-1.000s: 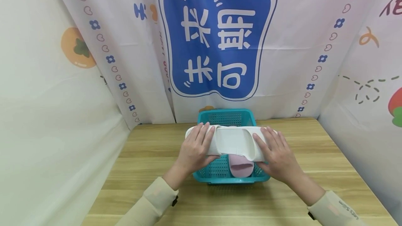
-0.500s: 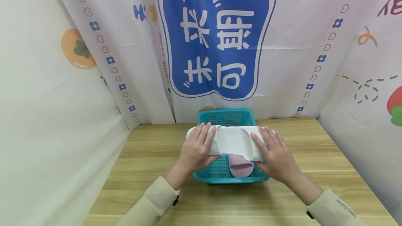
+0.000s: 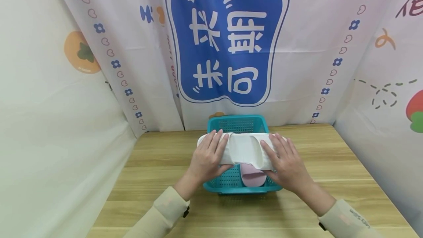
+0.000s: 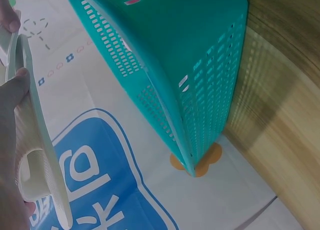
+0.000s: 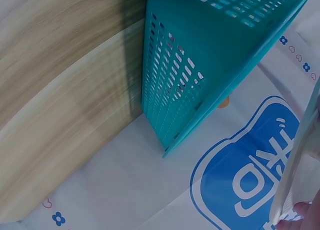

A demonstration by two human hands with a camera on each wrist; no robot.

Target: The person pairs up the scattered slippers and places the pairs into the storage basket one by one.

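White ribbed slippers, seemingly a pair fitted toe to heel, are held level above a teal basket. A ribbed upper shows at each end, with smooth white between them; how the two overlap underneath is hidden. My left hand grips the left end, fingers over the top and thumb at the near edge. At the opposite end my right hand holds on in the same way. Inside the basket lies a pink slipper, partly covered by the white ones. The left wrist view shows the white sole edge-on.
The basket stands on a wood-grain table, close to its back edge. Behind hangs a white printed cloth with a blue panel. More pale cloth encloses the left side, and likewise the right.
My right hand has shifted slightly left, and the span of the white slippers between my hands looks a little shorter. The left hand, basket and pink slipper stay nearly still.
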